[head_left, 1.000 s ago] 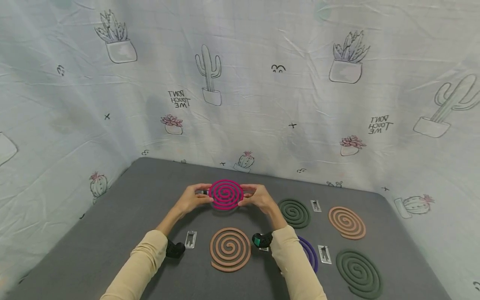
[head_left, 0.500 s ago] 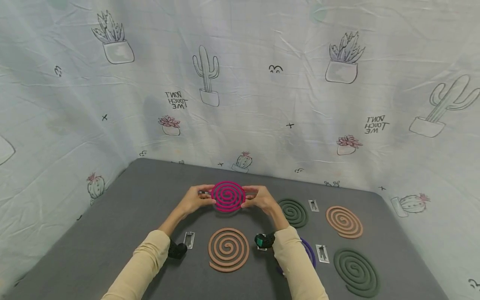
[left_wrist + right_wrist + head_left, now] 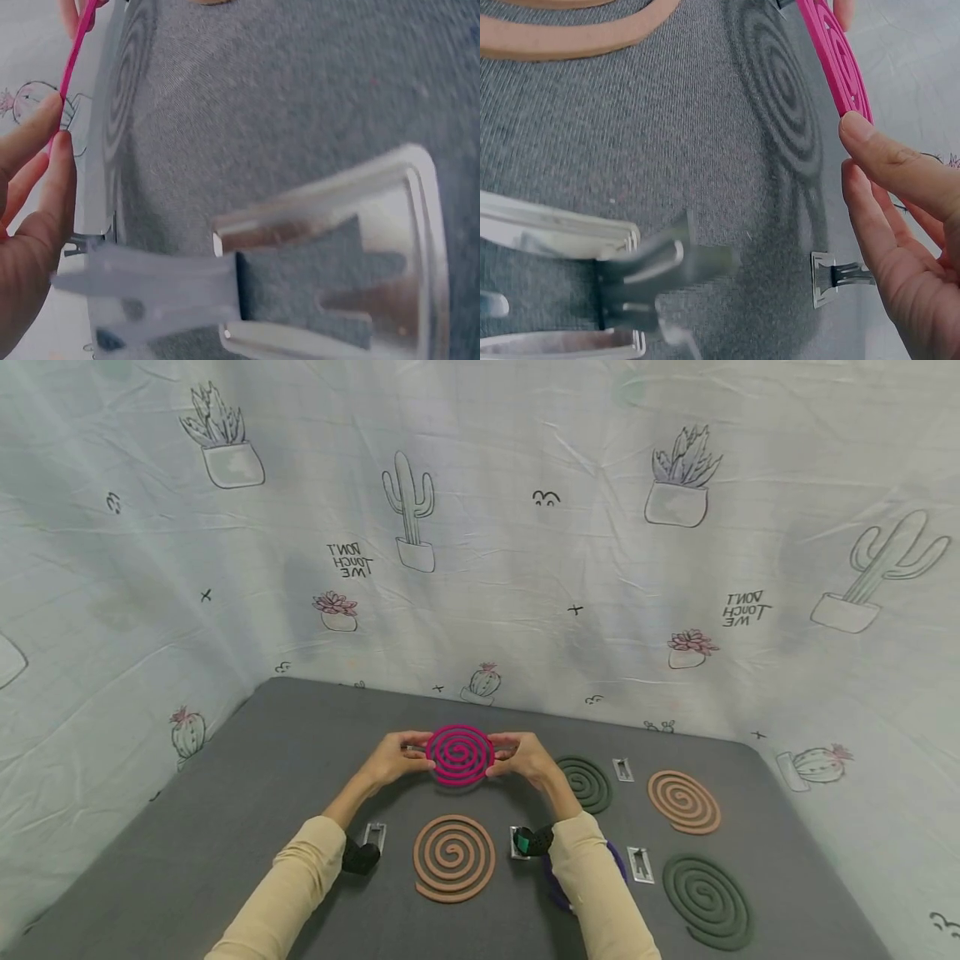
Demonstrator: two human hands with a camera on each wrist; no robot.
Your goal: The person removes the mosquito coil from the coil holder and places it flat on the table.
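Note:
A pink mosquito coil (image 3: 459,754) is held up above the grey surface, its spiral face turned toward the head camera. My left hand (image 3: 393,760) pinches its left rim between thumb and fingers, and my right hand (image 3: 525,758) pinches the right rim the same way. In the right wrist view the pink coil's edge (image 3: 832,67) slants upward, and its spiral shadow falls on the cloth. A tan mosquito coil (image 3: 453,883) lies nearer, between two metal coil stands, one by the left wrist (image 3: 375,833) and one by the right wrist (image 3: 516,845).
To the right lie a dark green coil (image 3: 585,785), a second tan coil (image 3: 684,802) and another green coil (image 3: 707,902). A purple coil (image 3: 617,862) is partly covered by the right sleeve. Metal stands (image 3: 640,865) sit among them. A cactus-print curtain (image 3: 495,568) hangs behind.
Both hands have carried the pink coil slightly to the right and a little lower in the head view. The grip on it is the same, and the head view has shifted slightly.

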